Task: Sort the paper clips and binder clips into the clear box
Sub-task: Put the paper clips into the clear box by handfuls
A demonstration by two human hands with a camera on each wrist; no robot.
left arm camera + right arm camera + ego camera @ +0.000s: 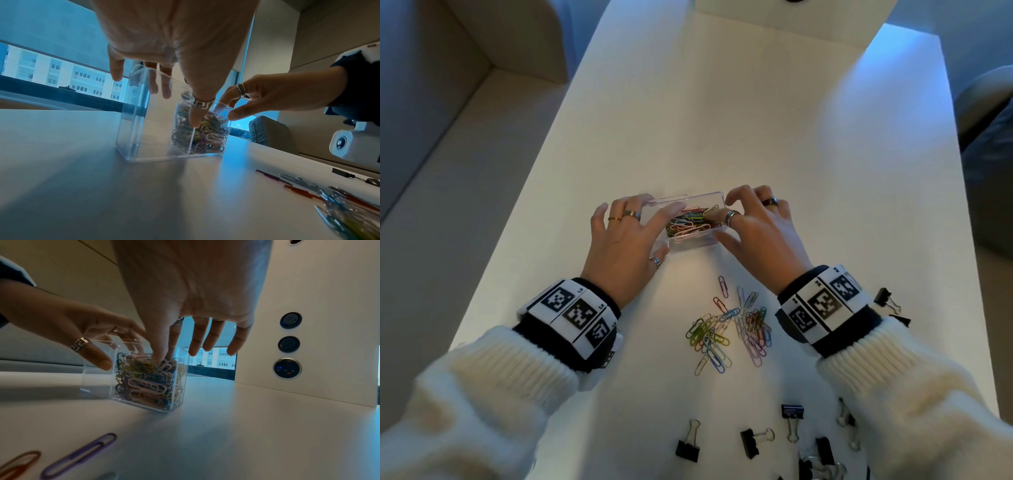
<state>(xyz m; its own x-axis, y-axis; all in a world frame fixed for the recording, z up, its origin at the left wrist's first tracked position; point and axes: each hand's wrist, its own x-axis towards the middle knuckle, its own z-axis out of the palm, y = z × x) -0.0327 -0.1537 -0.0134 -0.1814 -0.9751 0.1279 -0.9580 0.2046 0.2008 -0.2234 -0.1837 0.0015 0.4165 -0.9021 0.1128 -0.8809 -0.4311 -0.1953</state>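
Clear box (pixel 690 219) stands mid-table (pixel 722 120); its right compartment holds paper clips (pixel 690 222). Left hand (pixel 625 240) at its left side, right hand (pixel 756 229) at its right. Loose paper clips (pixel 729 329) lie nearer the person, binder clips (pixel 753 442) nearest.

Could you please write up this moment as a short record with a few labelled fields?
box: clear box, two compartments, right one holding paper clips, left one empty
left hand: steadying the box
right hand: thumb and index fingertips on the clips in the box
loose paper clips: pile on table
binder clips: on table, none boxed
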